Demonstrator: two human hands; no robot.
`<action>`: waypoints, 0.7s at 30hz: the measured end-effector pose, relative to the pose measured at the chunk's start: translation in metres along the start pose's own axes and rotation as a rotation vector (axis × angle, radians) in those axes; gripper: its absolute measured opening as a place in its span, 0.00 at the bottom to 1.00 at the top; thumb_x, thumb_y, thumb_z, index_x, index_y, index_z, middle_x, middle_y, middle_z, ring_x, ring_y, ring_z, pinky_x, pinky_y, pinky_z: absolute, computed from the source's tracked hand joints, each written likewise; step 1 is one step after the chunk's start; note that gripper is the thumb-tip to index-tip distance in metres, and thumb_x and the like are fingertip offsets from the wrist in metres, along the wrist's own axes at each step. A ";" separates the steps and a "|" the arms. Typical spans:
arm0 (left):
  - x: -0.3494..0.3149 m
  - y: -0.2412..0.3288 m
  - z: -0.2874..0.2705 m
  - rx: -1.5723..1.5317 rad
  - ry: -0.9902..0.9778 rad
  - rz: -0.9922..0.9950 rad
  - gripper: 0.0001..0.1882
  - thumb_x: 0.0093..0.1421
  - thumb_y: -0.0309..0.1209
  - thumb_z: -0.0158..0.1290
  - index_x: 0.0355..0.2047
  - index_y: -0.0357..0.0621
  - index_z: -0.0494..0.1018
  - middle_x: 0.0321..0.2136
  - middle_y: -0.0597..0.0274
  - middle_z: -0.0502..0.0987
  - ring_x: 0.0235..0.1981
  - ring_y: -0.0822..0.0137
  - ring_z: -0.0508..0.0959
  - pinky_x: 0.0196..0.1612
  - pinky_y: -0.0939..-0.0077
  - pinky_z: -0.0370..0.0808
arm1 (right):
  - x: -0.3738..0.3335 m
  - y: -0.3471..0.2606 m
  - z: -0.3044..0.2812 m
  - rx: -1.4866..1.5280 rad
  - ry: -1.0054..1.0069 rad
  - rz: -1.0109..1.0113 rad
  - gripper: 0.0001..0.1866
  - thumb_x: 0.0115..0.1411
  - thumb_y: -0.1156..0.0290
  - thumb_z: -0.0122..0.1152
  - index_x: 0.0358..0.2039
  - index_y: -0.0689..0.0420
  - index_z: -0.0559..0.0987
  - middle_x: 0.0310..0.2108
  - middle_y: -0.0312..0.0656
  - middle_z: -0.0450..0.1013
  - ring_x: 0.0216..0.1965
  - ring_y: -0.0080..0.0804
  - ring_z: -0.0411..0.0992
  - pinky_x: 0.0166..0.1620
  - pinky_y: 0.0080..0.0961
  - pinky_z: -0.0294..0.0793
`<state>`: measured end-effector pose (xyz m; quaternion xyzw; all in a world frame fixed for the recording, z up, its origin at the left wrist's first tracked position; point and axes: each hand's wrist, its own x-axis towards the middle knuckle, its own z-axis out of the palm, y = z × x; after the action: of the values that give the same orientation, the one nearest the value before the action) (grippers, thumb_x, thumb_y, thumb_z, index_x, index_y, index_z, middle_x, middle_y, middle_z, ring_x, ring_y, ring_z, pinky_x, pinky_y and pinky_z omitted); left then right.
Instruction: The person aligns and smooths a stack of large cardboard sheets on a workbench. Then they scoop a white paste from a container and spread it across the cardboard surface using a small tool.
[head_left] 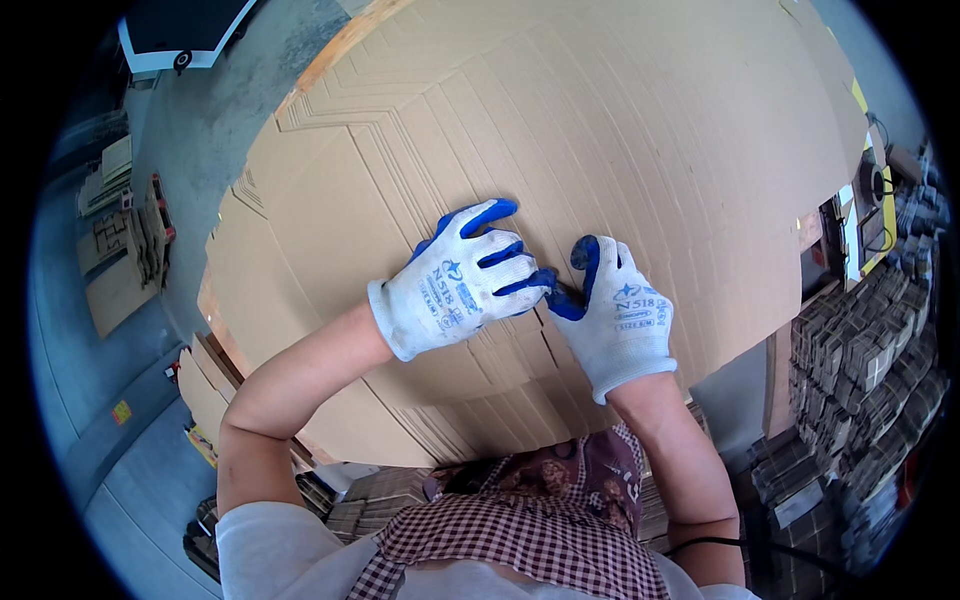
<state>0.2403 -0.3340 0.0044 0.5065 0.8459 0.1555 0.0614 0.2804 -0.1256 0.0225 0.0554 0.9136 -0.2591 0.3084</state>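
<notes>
Both my hands wear white knit gloves with blue coated palms and fingers. They meet over a large brown corrugated cardboard sheet [690, 150]. My left hand [460, 275] comes in from the left with its outer fingers bent and apart. Its thumb and forefinger are pinched together, touching my right thumb. My right hand [620, 310] is curled, its forefinger bent and its thumb reaching toward the left fingertips. Whatever lies between the meeting fingertips is hidden or too small to make out. Creases and parallel score lines run across the cardboard beneath my hands.
Tall stacks of folded cardboard [850, 350] stand to the right. Loose flattened cardboard pieces [125, 285] lie at the far left. A white-edged dark panel [185, 30] is at the upper left. A black cable [760, 545] runs past my right arm.
</notes>
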 end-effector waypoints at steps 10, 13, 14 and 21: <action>-0.008 0.003 -0.004 -0.002 0.058 -0.057 0.15 0.50 0.30 0.60 0.40 0.61 0.81 0.38 0.74 0.77 0.46 0.68 0.77 0.66 0.52 0.70 | -0.001 -0.002 -0.002 -0.006 -0.016 -0.017 0.26 0.62 0.53 0.65 0.55 0.53 0.72 0.51 0.46 0.74 0.49 0.46 0.79 0.46 0.47 0.79; -0.018 -0.001 -0.017 0.012 0.141 -0.089 0.17 0.49 0.27 0.66 0.41 0.51 0.81 0.42 0.63 0.79 0.50 0.57 0.77 0.64 0.48 0.71 | -0.001 -0.002 -0.004 -0.005 -0.019 -0.032 0.26 0.63 0.54 0.65 0.55 0.54 0.72 0.51 0.46 0.75 0.49 0.47 0.79 0.46 0.47 0.79; -0.025 -0.004 -0.025 0.000 0.158 -0.183 0.18 0.50 0.27 0.66 0.43 0.50 0.80 0.43 0.62 0.80 0.52 0.55 0.77 0.64 0.48 0.70 | -0.001 -0.001 -0.005 0.013 -0.023 -0.026 0.26 0.63 0.54 0.64 0.55 0.54 0.72 0.51 0.46 0.75 0.49 0.47 0.79 0.46 0.47 0.79; -0.087 -0.001 -0.043 0.035 0.190 -0.533 0.22 0.55 0.28 0.64 0.52 0.45 0.77 0.54 0.56 0.79 0.60 0.46 0.73 0.67 0.47 0.65 | -0.018 0.013 -0.001 0.180 0.083 -0.186 0.21 0.64 0.55 0.62 0.51 0.54 0.74 0.48 0.46 0.77 0.44 0.48 0.80 0.45 0.45 0.79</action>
<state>0.2700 -0.4191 0.0406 0.2502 0.9538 0.1661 0.0117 0.2977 -0.1127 0.0282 0.0086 0.9000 -0.3648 0.2385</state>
